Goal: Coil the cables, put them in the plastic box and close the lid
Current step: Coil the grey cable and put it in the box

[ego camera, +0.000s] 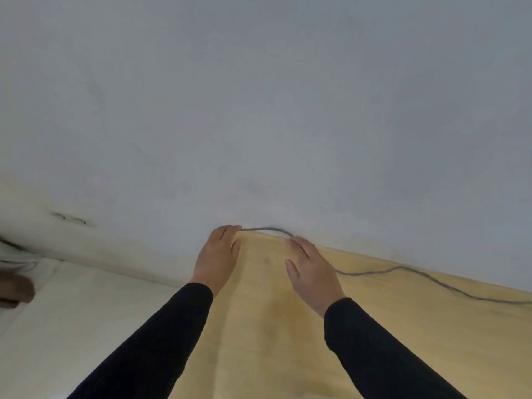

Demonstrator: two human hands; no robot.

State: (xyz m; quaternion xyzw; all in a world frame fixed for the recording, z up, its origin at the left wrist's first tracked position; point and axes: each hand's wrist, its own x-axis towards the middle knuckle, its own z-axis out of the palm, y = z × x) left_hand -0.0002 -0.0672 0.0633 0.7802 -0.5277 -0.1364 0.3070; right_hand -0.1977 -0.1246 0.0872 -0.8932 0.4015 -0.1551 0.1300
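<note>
Head view: the whole scene is seen from above and behind the two arms, with some blur.
Surface (403,326): a pale yellow wooden top is seen, running to a plain grey-white wall (259,96) at the far edge.
Cable (431,279): a thin grey cable is laid across the surface — it comes in from the right edge, snakes toward the middle, passes under the right hand and arcs along the far edge to the left hand.
Left hand (218,254): held palm down at the far edge of the surface; the grip is closed on the end of the cable, pinched at the fingertips.
Right hand (312,272): held palm down with the fingers spread and loose over the cable; whether the cable is actually held cannot be told — the underside is hidden.
Sleeves: both forearms are covered by black sleeves (161,341).
Left side: a cream-white padded area (72,298) is seen beside the surface.
Plastic box: none is shown in this view.
</note>
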